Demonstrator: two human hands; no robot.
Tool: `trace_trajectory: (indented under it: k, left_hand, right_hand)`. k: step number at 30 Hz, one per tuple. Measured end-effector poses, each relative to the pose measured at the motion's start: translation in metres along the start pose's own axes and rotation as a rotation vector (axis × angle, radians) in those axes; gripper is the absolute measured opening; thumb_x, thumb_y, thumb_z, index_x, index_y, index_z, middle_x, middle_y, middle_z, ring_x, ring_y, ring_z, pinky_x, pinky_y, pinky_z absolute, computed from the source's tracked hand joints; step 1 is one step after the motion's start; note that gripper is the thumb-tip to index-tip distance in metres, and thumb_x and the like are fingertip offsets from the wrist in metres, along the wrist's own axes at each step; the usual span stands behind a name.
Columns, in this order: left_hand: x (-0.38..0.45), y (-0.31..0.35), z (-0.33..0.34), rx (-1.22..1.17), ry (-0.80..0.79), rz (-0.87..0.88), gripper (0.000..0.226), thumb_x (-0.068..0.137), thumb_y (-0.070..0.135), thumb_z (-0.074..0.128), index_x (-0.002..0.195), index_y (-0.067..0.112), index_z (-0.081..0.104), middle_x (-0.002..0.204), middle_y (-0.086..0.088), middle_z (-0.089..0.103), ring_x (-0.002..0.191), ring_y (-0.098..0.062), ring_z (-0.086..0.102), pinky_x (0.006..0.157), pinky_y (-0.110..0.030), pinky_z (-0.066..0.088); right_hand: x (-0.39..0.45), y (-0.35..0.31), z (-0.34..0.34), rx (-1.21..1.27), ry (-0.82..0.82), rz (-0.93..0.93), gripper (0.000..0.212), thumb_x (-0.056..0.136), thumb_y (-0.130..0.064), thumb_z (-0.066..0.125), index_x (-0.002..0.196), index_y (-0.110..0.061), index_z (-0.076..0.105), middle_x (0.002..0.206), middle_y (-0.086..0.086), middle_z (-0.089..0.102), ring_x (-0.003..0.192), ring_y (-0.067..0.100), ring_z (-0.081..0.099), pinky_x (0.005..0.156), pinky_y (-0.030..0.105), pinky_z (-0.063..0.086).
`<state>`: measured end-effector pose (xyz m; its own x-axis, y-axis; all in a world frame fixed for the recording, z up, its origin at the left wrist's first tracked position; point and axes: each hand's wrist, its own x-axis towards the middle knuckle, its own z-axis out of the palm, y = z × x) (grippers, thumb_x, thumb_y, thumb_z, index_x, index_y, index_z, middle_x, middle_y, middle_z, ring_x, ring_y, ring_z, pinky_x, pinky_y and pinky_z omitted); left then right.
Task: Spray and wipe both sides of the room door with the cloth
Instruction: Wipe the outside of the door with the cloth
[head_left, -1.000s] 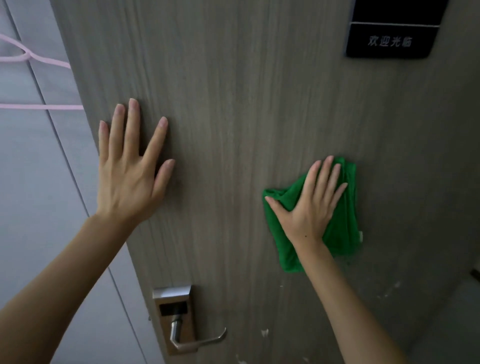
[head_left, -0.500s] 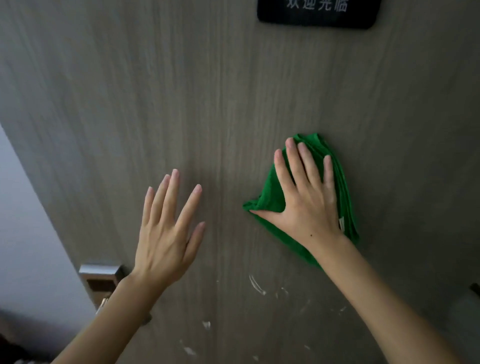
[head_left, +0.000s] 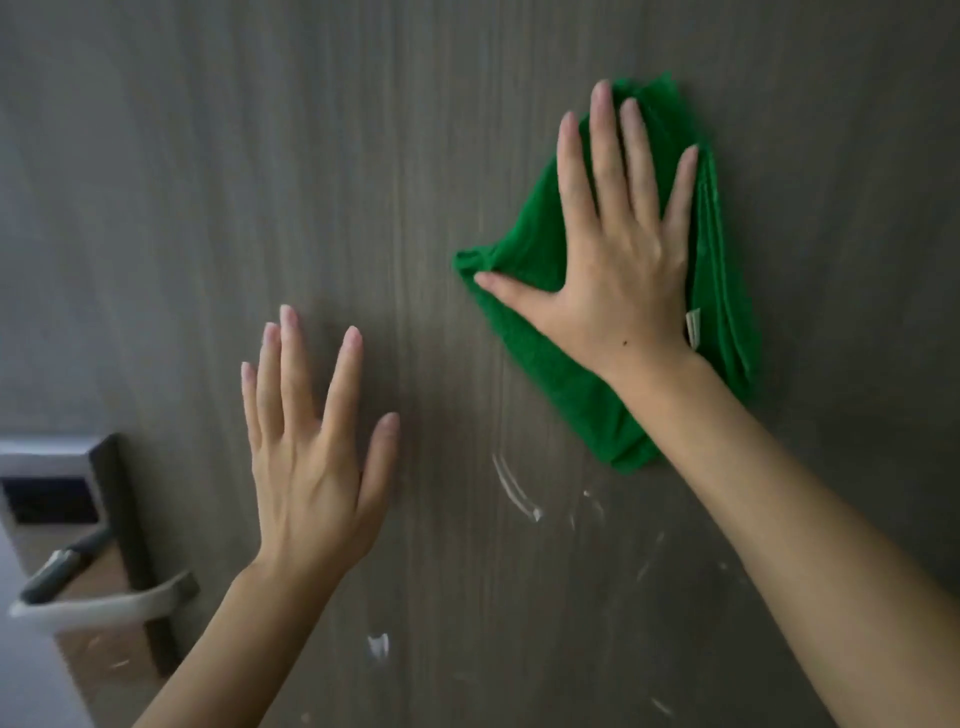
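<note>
Door (head_left: 260, 182) bears cloth (head_left: 524, 270) under right hand (head_left: 618, 260).

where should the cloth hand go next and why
Probably sweep the right hand and cloth down and left: white streaks show on the door just below the cloth, while the left hand rests flat nearby.

No writing can be read; the small white tag (head_left: 693, 327) on the green cloth (head_left: 540, 332) shows no legible print.
</note>
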<state>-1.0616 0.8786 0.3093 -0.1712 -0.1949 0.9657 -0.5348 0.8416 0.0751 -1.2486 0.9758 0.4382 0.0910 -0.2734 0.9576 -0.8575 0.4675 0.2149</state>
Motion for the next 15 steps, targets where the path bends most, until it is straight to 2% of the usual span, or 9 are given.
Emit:
trace_trajectory:
  k: [4,7,10,15]
  left_hand:
    - [-0.070,-0.008,0.012,-0.056,0.158,-0.027,0.055,0.100,0.034,0.036,0.148,0.011,0.026,0.157,-0.026,0.012,0.147,-0.037,0.008,0.120,-0.043,0.002]
    - [-0.110,-0.018,0.021,-0.072,0.208,-0.035,0.056,0.099,0.036,0.035,0.150,0.012,0.024,0.158,-0.023,0.010,0.148,-0.033,0.006,0.120,-0.042,0.002]
    - [-0.134,-0.034,0.028,-0.027,0.198,-0.058,0.060,0.099,0.041,0.031,0.152,0.015,0.022,0.160,-0.019,0.006,0.149,-0.030,0.002,0.120,-0.041,0.002]
    - [-0.146,-0.072,0.042,0.164,0.104,-0.061,0.068,0.097,0.051,0.022,0.154,0.015,0.014,0.161,-0.018,0.001,0.149,-0.031,-0.003,0.121,-0.049,0.003]
  right_hand:
    - [-0.040,-0.029,0.014,-0.009,0.012,0.012,0.105,0.079,-0.084,0.027,0.153,-0.011,0.013,0.160,0.011,0.009,0.148,0.026,0.008,0.116,0.057,0.004]
    - [-0.058,-0.059,0.022,-0.009,0.026,-0.020,0.103,0.080,-0.083,0.025,0.154,-0.013,0.009,0.161,0.008,0.004,0.148,0.024,0.003,0.117,0.054,0.001]
    - [-0.079,-0.093,0.032,-0.021,0.013,-0.107,0.103,0.081,-0.082,0.026,0.154,-0.013,0.006,0.162,0.007,0.001,0.148,0.022,0.000,0.118,0.054,-0.001]
    - [-0.125,-0.133,0.046,-0.028,0.003,-0.235,0.102,0.081,-0.081,0.031,0.154,-0.014,0.008,0.162,0.003,0.002,0.148,0.019,0.001,0.118,0.052,-0.002]
